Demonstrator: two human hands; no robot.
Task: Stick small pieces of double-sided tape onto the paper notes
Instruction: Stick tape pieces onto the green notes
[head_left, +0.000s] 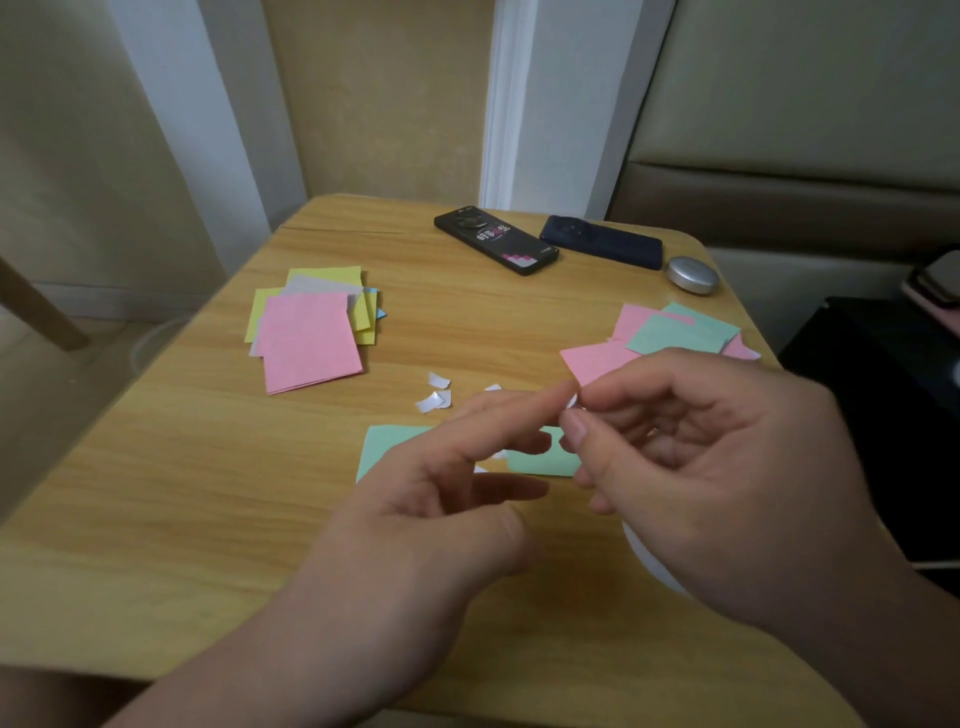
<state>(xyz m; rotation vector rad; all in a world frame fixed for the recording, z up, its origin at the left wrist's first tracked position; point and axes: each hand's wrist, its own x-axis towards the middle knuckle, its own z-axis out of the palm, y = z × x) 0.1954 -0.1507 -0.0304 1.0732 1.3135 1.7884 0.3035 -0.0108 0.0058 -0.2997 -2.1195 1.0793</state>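
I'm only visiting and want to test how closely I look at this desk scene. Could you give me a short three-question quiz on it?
1. Choose one: the single note lying beneath the left hand is A) pink, B) green, C) yellow.
2. True or false: three phones lie near the far edge.
3. Fill in: the small white tape piece is pinched by the ___ hand.

Key: 1 B. 2 False: there is only a black phone and a dark blue phone. 3 The right hand.
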